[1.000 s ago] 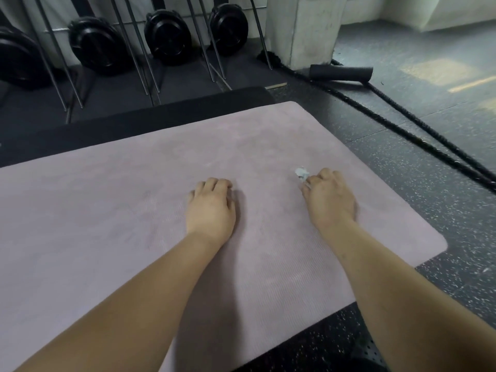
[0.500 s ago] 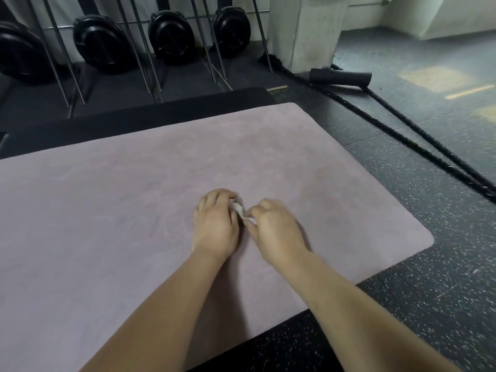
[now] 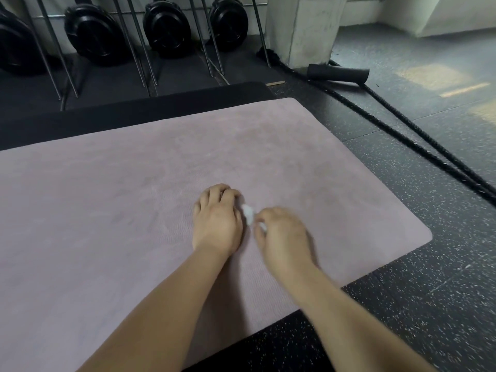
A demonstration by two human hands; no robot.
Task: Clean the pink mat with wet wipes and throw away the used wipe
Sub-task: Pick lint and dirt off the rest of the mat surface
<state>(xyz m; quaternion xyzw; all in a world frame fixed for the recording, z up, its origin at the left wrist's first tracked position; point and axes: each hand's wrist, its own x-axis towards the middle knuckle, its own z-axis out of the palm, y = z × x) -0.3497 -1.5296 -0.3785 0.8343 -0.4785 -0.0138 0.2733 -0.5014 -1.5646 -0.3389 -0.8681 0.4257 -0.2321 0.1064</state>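
Observation:
The pink mat (image 3: 134, 205) lies flat on the speckled gym floor and fills the left and middle of the view. Near its middle a small crumpled white wet wipe (image 3: 248, 212) shows between my two hands. My left hand (image 3: 217, 221) lies knuckles-up on the mat with its fingers curled under, just left of the wipe. My right hand (image 3: 284, 234) is blurred, and its fingertips pinch the wipe's right end. Most of the wipe is hidden by the fingers.
A black mat (image 3: 134, 108) lies beyond the pink one. Behind it stand black weight plates (image 3: 166, 28) and thin metal bars (image 3: 134, 49). A concrete pillar (image 3: 303, 28), a black foam roller (image 3: 338, 73) and thick battle ropes (image 3: 402, 140) are on the floor to the right.
My right hand carried the wipe leftward across the mat to my left hand, and has now drawn slightly right and toward me. My left hand stayed put.

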